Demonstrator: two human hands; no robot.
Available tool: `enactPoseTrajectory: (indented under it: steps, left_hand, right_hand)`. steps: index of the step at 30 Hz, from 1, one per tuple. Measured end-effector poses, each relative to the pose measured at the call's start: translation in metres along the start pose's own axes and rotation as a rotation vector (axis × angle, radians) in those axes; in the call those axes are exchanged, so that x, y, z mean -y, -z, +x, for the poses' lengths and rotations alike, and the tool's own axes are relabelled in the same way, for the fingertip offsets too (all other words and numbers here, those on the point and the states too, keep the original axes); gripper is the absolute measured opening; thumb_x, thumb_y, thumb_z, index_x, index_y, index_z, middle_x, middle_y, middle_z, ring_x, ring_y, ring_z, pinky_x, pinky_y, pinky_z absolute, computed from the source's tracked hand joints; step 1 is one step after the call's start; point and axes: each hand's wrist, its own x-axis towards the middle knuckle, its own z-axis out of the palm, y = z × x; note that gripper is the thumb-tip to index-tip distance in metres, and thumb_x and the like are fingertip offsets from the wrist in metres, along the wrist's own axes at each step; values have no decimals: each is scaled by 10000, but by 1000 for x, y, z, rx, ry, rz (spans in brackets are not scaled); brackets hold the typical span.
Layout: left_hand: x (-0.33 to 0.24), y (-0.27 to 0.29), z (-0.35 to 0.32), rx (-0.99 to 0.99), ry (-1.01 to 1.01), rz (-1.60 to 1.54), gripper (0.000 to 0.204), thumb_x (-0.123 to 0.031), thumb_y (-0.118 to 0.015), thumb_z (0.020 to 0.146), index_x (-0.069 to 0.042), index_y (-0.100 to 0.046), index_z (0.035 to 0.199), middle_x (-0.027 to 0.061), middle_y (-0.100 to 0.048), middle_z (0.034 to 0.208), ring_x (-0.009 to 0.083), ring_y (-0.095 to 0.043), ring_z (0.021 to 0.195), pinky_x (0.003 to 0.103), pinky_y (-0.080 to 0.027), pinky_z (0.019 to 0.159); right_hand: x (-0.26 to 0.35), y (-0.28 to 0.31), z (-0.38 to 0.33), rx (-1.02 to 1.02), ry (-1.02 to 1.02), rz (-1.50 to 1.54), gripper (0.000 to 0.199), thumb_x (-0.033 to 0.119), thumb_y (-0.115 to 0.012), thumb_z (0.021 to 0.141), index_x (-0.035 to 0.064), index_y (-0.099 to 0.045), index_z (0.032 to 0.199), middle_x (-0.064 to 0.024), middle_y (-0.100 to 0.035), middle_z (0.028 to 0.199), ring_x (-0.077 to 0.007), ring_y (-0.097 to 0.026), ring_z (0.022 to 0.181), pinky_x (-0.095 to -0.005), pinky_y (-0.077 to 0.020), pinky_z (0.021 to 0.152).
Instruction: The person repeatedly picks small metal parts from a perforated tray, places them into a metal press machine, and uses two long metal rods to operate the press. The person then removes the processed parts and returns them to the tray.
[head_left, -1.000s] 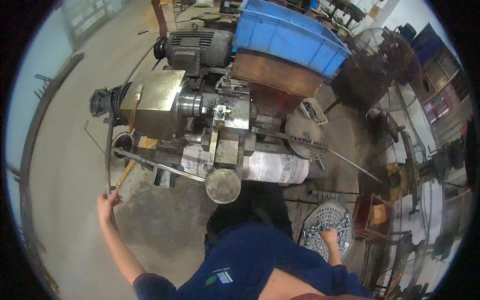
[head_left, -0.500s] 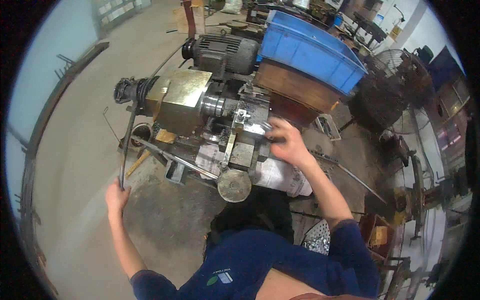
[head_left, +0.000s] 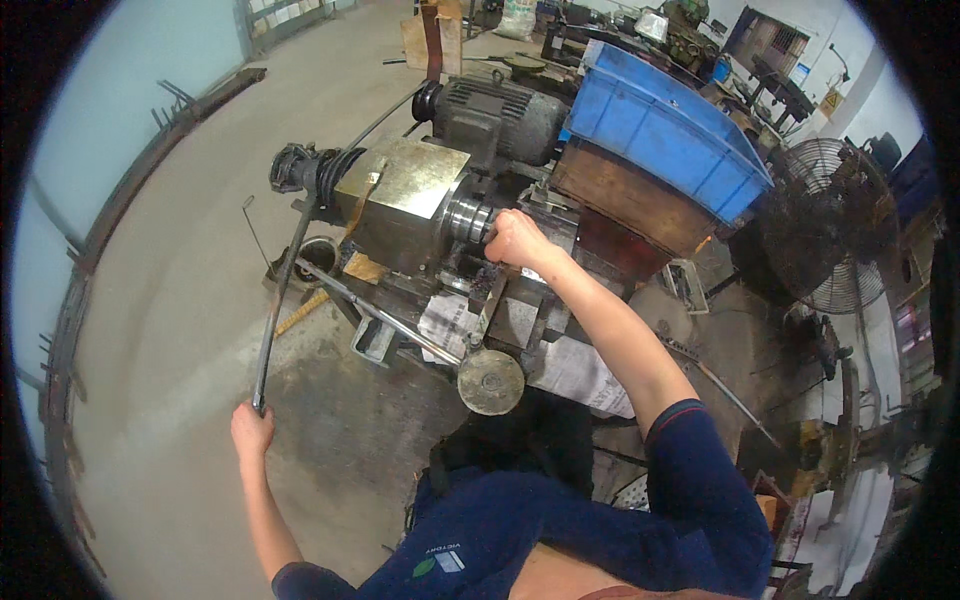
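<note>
The left hand [head_left: 250,428] has its fingers closed around the near end of a long steel bar [head_left: 279,300], which runs up and away to the far-left end of the lathe [head_left: 400,205]. To the left of the bar lies a wide stretch of bare concrete floor [head_left: 170,300], bounded far left by a wall. The right hand [head_left: 515,240] is curled closed against the chuck [head_left: 468,220] at the right edge of the brass-coloured headstock. A round handwheel [head_left: 490,381] sticks out at the near edge. A blue bin [head_left: 665,130] and a fan [head_left: 840,225] crowd the right side.
</note>
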Motion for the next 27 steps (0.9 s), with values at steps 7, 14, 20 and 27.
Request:
enactPoseTrajectory:
  steps: [7,14,20,27]
  left_hand:
    - [4,-1,14,-13,6,59,204,-189,-599,695,12,-592,728,212,-594,729,372,-579,724,429,-462,662]
    - [102,12,121,-249,-199,461,105,-120,-582,662,-43,-556,727,144,-580,599,291,-588,565,396,-456,524]
    - [126,10,173,-317,-359,498,99,-84,-553,653,-46,-526,741,141,-565,579,298,-575,546,407,-456,519]
    - [49,22,157,-308,-267,-34,284,-146,-602,723,-50,-585,989,134,-608,786,309,-585,777,393,-463,725]
  right_hand:
    - [28,15,13,-34,-174,162,231,181,-592,539,-32,-602,630,-230,-546,598,-340,-586,578,-369,-463,568]
    - [22,2,5,-153,-132,45,312,270,-574,560,-29,-603,644,-238,-548,1021,-350,-552,899,-379,-444,755]
    - [19,0,8,-174,-182,55,244,214,-597,555,-6,-625,655,-225,-584,994,-350,-558,946,-361,-446,816]
    - [20,41,-64,-351,10,135,194,157,-593,525,46,-626,681,-243,-460,1191,-372,-526,997,-369,-440,828]
